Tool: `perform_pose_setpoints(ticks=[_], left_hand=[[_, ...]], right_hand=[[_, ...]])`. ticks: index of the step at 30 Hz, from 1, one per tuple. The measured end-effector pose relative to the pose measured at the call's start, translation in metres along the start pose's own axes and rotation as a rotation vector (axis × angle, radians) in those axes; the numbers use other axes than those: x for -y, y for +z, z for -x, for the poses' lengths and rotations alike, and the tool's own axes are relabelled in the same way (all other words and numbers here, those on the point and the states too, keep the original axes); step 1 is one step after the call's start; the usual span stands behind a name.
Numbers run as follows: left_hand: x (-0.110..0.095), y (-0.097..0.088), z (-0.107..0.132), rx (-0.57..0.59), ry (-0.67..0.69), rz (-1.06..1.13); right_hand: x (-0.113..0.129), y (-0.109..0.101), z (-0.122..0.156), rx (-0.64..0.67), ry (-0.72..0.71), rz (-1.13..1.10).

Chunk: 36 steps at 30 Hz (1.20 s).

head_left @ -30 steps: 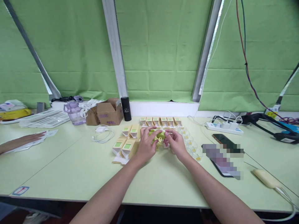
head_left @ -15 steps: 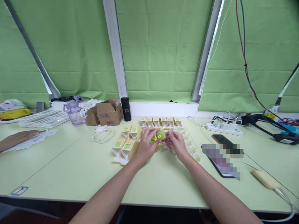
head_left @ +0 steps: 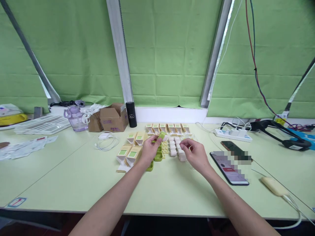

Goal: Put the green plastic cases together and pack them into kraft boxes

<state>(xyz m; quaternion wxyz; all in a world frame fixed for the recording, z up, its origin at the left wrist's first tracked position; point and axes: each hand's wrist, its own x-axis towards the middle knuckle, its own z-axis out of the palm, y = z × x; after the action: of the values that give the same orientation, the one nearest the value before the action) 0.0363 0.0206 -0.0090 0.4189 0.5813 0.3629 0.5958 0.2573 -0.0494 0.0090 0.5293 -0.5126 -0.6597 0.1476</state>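
My left hand point(head_left: 150, 148) is closed on a small green rounded case point(head_left: 161, 135), tilted, with a paler side showing. Beneath that hand several open green case shells point(head_left: 158, 156) stand in a column, beside small yellow pieces point(head_left: 164, 147). My right hand point(head_left: 194, 152) has its thumb and forefinger pinched together over rows of white rounded blocks point(head_left: 173, 149). Whether anything is in that pinch cannot be made out. Clear plastic pieces are partly hidden behind the right hand.
Open cartons with green windows point(head_left: 133, 154) stand left of my hands; more small cartons point(head_left: 169, 128) line the back. To the right are phones point(head_left: 230, 168), a power strip point(head_left: 233, 135) and a cream power bank point(head_left: 274, 186). A black cylinder point(head_left: 131, 114) and cardboard box point(head_left: 113, 118) stand behind.
My hands have moved apart. The left hand has shifted left and tilted the green case; the right hand has come away from it, uncovering the white blocks. Another person's hand has mostly left at far left.
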Motion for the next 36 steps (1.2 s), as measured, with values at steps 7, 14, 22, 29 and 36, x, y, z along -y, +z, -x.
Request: perform_pose_setpoints(ticks=[7, 14, 22, 29, 36], left_hand=[[0.001, 0.0, -0.004, -0.038, -0.084, 0.174], [0.001, -0.001, -0.006, -0.057, -0.134, 0.266], [0.0, -0.001, -0.006, -0.071, -0.132, 0.272], [0.003, -0.004, -0.006, -0.073, -0.116, 0.262], [0.006, -0.006, -0.008, -0.093, -0.119, 0.259]], right_hand=[[-0.031, -0.052, 0.038, 0.077, -0.249, 0.63], [-0.041, -0.052, 0.064, 0.13, -0.328, 0.846], [0.003, -0.041, 0.046, 0.226, -0.233, 0.321], [0.012, 0.008, -0.007, 0.231, 0.054, -0.36], [-0.001, 0.051, -0.031, 0.113, 0.312, -0.864]])
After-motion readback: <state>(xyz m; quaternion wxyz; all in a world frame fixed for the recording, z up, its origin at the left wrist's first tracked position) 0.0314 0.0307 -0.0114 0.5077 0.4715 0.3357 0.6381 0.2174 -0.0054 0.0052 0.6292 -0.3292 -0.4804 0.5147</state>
